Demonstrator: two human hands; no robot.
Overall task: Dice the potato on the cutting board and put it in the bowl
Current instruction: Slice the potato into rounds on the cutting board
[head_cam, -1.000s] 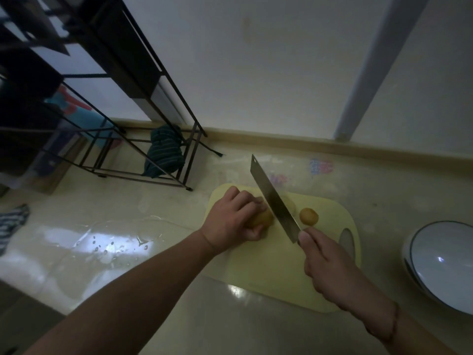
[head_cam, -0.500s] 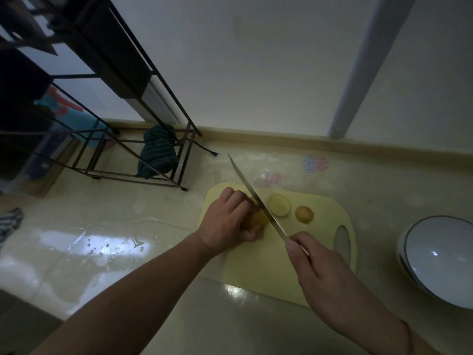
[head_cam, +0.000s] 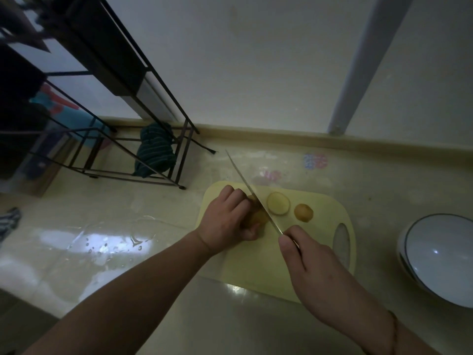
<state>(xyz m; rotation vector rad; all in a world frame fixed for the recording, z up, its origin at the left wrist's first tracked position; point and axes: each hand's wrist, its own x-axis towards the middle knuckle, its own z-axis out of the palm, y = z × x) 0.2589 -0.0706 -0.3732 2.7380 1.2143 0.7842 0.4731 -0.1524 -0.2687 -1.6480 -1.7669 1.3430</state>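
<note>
Clearly the potato [head_cam: 258, 217] is mid-slicing: it lies on the yellow cutting board [head_cam: 258, 265], largely hidden under the left hand [head_cam: 226, 217], whose fingers curl over it and clamp it down, probably so it will not roll under the blade. The knuckles sit just beside the flat of the knife [head_cam: 252, 194], which would let them guide the cut while the fingertips stay tucked away. The right hand [head_cam: 320, 275] is wrapped around the knife's handle, forefinger up near the heel of the blade, and the blade runs diagonally away from the person, its edge down at the potato's exposed end. Whether the edge has bitten into the flesh cannot be told in this dim light.

Just right of the blade a pale round slice [head_cam: 278, 203] lies flat on the board, and beside it, apart, a smaller browner end piece [head_cam: 303, 212]. Both sit clear of the cutting line. So far there are slices only, no dice yet.

Well to the right on the pale bench [head_cam: 384, 190] stands the white dark-rimmed bowl [head_cam: 440, 262]; nothing shows in its visible part. A black wire rack [head_cam: 143, 139] with a striped cloth [head_cam: 154, 152] stands at the back left.
</note>
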